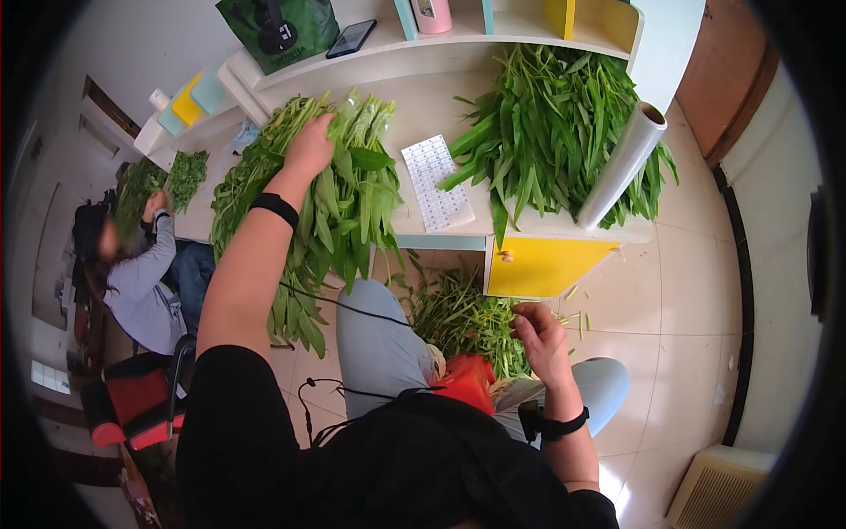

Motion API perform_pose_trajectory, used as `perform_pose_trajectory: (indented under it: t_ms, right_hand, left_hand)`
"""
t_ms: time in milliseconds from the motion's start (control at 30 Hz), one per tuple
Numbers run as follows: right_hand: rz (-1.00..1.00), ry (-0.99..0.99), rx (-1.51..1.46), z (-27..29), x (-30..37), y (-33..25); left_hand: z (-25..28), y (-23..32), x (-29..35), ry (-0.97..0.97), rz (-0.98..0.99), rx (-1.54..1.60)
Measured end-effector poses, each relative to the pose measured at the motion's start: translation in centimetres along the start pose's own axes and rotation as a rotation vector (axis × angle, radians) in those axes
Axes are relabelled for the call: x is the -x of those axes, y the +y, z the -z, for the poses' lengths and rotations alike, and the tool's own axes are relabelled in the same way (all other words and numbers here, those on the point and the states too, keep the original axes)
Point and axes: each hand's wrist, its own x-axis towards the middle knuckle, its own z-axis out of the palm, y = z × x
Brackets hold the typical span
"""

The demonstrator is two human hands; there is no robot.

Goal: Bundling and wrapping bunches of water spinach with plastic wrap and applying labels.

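Your left hand (310,148): on leafy greens (370,201), grip unclear; right hand (541,342): half-curled, apparently empty. Likely light, bruisable; grasp stems (381,117).

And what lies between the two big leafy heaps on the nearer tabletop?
In the head view, a white printed sheet lies between the left heap and the right heap, whose leaves overlap its edge.
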Motion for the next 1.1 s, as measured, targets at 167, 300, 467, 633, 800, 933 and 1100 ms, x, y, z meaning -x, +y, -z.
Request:
perform_pose_trajectory:
  t_ms: [167, 300, 467, 633, 800, 933, 1100]
  right_hand:
    - [0.003, 0.004, -0.004, -0.3, -0.1, 0.0]
    - [0.013, -0.018, -0.023, -0.7, 0.2, -0.2]
    - [0.018, 0.005, -0.006, -0.5, 0.7, 0.1]
    - [0.017, 0.012, -0.008, -0.6, 1.5, -0.6]
    - [0.048, 0.024, 0.047, 0.2, 2.6, -0.9]
    - [0.030, 0.010, 0.053, 0.1, 3.1, -1.0]
    - [0.057, 0.010, 0.046, -0.2, 3.9, -1.2]
  left_hand:
    - [0.1, 1.5, -0.4, -0.009, 0.031, -0.047]
    - [-3.6, 0.4, 0.7, -0.129, 0.057, -0.040]
    - [-4.0, 2.0, 1.0, -0.216, 0.082, -0.104]
    - [-3.2, 0.0, 0.5, -0.255, 0.020, 0.000]
    - [1.8, 2.6, 2.0, -0.248, -0.014, 0.066]
    - [5.0, 6.1, 5.8, 0.013, -0.215, 0.096]
    - [6.5, 14.8, 11.5, -0.010, -0.473, 0.502]
